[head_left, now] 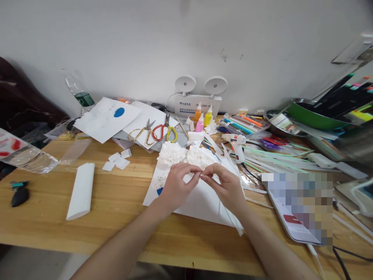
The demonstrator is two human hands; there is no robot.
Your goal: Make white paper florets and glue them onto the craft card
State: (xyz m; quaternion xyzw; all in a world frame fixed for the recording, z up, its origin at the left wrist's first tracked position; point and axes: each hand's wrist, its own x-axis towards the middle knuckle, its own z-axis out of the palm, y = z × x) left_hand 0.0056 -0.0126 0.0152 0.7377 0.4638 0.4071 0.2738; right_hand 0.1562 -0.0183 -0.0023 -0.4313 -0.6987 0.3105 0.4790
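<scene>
And there they were, both hands up close, meeting right over the white sheet (198,204) on the wooden table (116,210)! The left hand (182,181) leaned in with thumb and forefinger drawn narrow, and the right hand (223,182) faced it in a matching pinch, the fingertips all but touching. Whatever might have sat between those tips was too small to make out, so there was no telling whether either hand gripped anything.

Just beyond the hands lay two fluffy white clumps, the left clump (171,152) and the right clump (201,156), side by side at the sheet's far edge. A speckled clump (159,181) showed beside the left hand, with a blue patch (159,191) peeking out just below it.

Over on the right, the glue gun (238,147) stood near the sheet, and a phone (288,221) lay beyond the right forearm. Farther back, the scissors (148,127) rested next to the pliers (167,121), while a pink bottle (199,125) stood upright in front of an orange bottle (197,114). Out left, small white squares (121,163) lay near a folded paper (81,190).
</scene>
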